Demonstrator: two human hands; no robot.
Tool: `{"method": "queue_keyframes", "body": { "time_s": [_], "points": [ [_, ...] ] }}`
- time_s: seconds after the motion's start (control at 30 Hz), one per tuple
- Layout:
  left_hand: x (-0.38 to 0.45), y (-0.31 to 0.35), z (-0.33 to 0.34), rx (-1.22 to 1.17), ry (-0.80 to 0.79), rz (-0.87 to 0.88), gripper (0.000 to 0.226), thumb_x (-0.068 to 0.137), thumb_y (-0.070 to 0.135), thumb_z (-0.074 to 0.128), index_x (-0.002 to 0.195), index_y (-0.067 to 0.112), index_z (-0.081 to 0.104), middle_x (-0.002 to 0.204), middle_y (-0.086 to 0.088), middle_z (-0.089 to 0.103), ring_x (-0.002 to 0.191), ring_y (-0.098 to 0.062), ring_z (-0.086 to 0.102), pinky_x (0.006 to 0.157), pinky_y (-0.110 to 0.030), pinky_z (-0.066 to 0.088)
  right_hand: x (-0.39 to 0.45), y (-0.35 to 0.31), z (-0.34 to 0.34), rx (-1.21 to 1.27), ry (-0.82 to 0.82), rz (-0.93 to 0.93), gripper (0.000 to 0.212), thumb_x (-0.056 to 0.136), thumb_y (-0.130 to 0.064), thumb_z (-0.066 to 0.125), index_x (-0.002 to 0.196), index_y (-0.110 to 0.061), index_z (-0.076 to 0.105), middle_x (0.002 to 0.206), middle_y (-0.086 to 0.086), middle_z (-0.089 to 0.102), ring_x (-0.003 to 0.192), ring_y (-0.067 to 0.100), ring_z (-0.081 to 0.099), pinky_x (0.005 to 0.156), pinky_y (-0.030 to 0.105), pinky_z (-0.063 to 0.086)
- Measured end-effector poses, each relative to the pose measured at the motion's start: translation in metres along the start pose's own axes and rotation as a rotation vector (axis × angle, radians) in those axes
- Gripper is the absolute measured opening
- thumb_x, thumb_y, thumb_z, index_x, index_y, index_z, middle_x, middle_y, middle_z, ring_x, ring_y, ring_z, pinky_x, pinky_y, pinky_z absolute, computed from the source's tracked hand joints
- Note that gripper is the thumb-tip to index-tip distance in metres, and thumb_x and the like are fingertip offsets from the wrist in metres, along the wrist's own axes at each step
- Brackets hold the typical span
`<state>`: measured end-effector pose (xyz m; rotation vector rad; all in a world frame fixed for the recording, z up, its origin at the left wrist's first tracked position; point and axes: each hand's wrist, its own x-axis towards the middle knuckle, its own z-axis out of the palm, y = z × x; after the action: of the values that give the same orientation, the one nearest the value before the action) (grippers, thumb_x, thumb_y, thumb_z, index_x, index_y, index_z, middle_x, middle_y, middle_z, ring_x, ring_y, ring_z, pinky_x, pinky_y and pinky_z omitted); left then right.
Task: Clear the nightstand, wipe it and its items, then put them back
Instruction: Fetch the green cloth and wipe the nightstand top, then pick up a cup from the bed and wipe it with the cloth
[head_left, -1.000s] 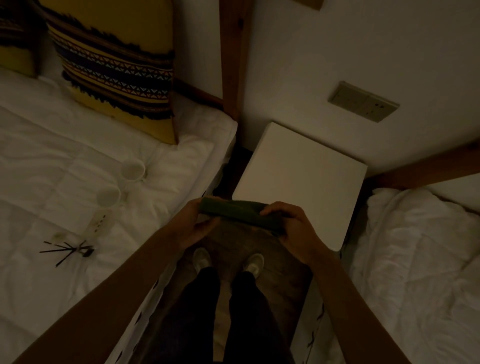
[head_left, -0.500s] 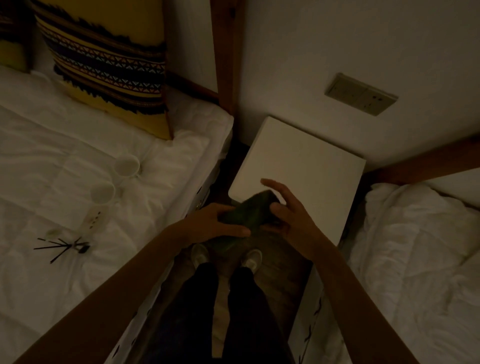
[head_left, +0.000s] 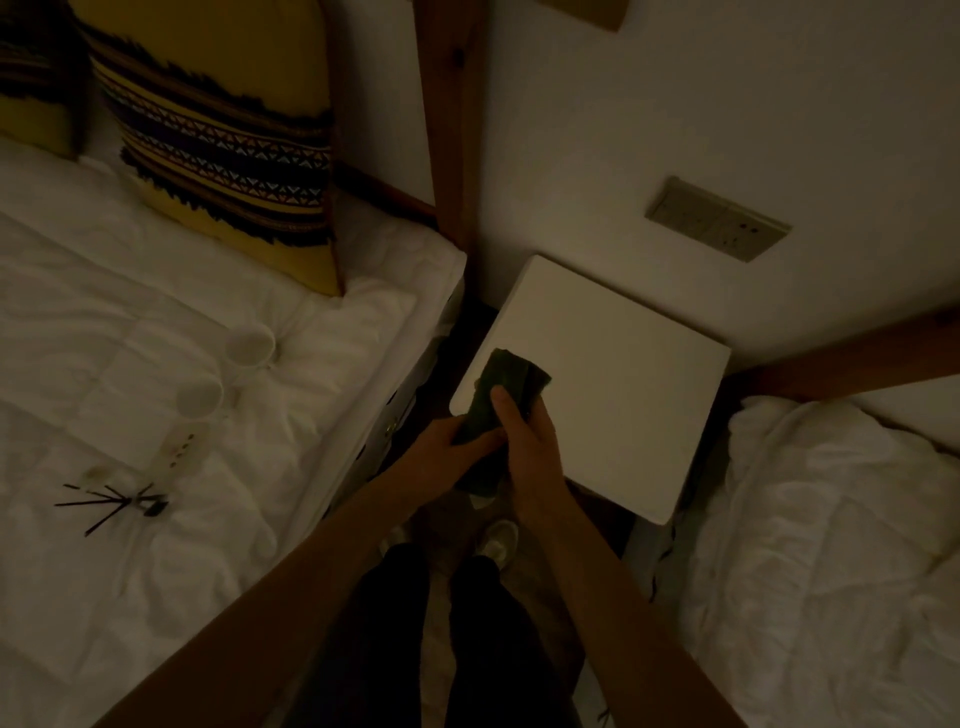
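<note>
While the right hand (head_left: 530, 447) grips the dark green folded cloth (head_left: 506, 387) with its thumb on top, the left hand (head_left: 449, 449) holds the lower part from below; the cloth's upper end lies on the near left corner of the square white nightstand (head_left: 618, 374). Two white cups (head_left: 249, 345) and thin dark sticks (head_left: 111, 506) lie on the white quilted bed (head_left: 130, 571) at the left; they are well apart from the nightstand.

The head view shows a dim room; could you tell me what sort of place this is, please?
Probably a twin bedroom, perhaps a hotel or guest room: a white nightstand stands against the wall between two beds with white bedding, one with a patterned pillow. Both hands hold a dark cloth at its near corner.
</note>
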<state>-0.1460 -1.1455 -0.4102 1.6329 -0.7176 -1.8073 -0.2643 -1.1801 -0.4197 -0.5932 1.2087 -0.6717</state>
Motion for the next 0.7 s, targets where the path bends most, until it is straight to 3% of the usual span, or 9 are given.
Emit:
{"method": "queue_keyframes", "body": {
  "time_s": [0.1,0.17,0.27,0.33,0.4,0.5,0.57,0.63,0.7],
  "points": [
    [0.004,0.002,-0.001,-0.014,-0.064,-0.062,0.029,0.089,0.048,0.064,0.104,0.024,0.07,0.09,0.007,0.078,0.085,-0.008,0.074,0.067,-0.014,0.055,0.009,-0.002,0.002,-0.041,0.019,-0.051,0.016,0.079,-0.056,0.071,0.095,-0.054,0.072,0.105,-0.004,0.077,0.096,0.012,0.073,0.072,0.022,0.059],
    [0.008,-0.001,-0.006,-0.052,-0.076,-0.08,0.039,0.084,0.054,0.069,0.102,0.019,0.075,0.096,-0.001,0.078,0.089,-0.018,0.075,0.07,-0.018,0.057,0.017,-0.002,0.004,-0.023,0.017,-0.068,0.023,0.078,-0.058,0.071,0.098,-0.046,0.075,0.106,0.001,0.077,0.097,0.017,0.073,0.073,0.026,0.059],
    [0.017,-0.01,-0.016,-0.147,-0.015,-0.063,0.044,0.076,0.059,0.076,0.101,0.022,0.077,0.103,-0.005,0.077,0.096,-0.023,0.074,0.077,-0.029,0.06,0.027,0.0,0.01,-0.039,0.016,-0.059,0.024,0.077,-0.051,0.076,0.101,-0.047,0.073,0.102,-0.006,0.077,0.091,0.014,0.074,0.07,0.025,0.059],
    [0.023,-0.016,-0.024,-0.243,0.056,-0.069,0.047,0.068,0.063,0.079,0.098,0.027,0.077,0.104,-0.003,0.077,0.096,-0.021,0.074,0.075,-0.03,0.06,0.035,0.004,0.02,-0.105,-0.031,-0.087,0.039,0.081,-0.042,0.075,0.119,-0.042,0.067,0.111,-0.008,0.074,0.099,0.013,0.072,0.078,0.027,0.06],
    [0.025,-0.019,-0.034,-0.293,0.097,-0.078,0.041,0.07,0.064,0.077,0.096,0.032,0.077,0.104,0.001,0.077,0.096,-0.018,0.074,0.072,-0.028,0.06,0.042,0.007,0.033,-0.187,-0.088,-0.131,0.05,0.085,-0.034,0.073,0.132,-0.039,0.058,0.12,-0.013,0.07,0.11,0.009,0.067,0.088,0.025,0.057],
    [0.027,-0.019,-0.059,-0.312,0.165,-0.128,0.014,0.087,0.051,0.067,0.092,0.041,0.076,0.098,0.008,0.077,0.089,-0.011,0.075,0.066,-0.027,0.06,0.058,0.017,0.06,-0.32,-0.143,-0.149,0.052,0.094,-0.023,0.068,0.141,-0.036,0.05,0.128,-0.017,0.065,0.117,0.005,0.062,0.09,0.017,0.053],
    [0.031,-0.018,-0.081,-0.297,0.183,-0.18,0.01,0.092,0.043,0.065,0.087,0.043,0.073,0.094,0.009,0.076,0.084,-0.009,0.075,0.063,-0.027,0.06,0.069,0.022,0.078,-0.426,-0.146,-0.148,0.059,0.098,-0.02,0.063,0.151,-0.03,0.039,0.142,-0.01,0.055,0.128,0.011,0.055,0.102,0.025,0.05],
    [0.035,-0.017,-0.108,-0.279,0.153,-0.244,0.007,0.093,0.041,0.064,0.091,0.038,0.07,0.098,0.008,0.073,0.087,-0.012,0.072,0.065,-0.028,0.061,0.082,0.028,0.096,-0.46,-0.162,-0.14,0.062,0.1,-0.02,0.058,0.154,-0.034,0.03,0.153,-0.006,0.044,0.138,0.013,0.045,0.112,0.032,0.042],
    [0.036,-0.02,-0.147,-0.297,0.162,-0.309,0.012,0.094,0.042,0.061,0.093,0.031,0.067,0.097,0.003,0.07,0.086,-0.012,0.07,0.066,-0.027,0.06,0.099,0.034,0.118,-0.5,-0.179,-0.133,0.062,0.103,-0.022,0.054,0.151,-0.048,0.025,0.157,-0.014,0.034,0.141,0.008,0.038,0.109,0.017,0.037]
  ]
}}
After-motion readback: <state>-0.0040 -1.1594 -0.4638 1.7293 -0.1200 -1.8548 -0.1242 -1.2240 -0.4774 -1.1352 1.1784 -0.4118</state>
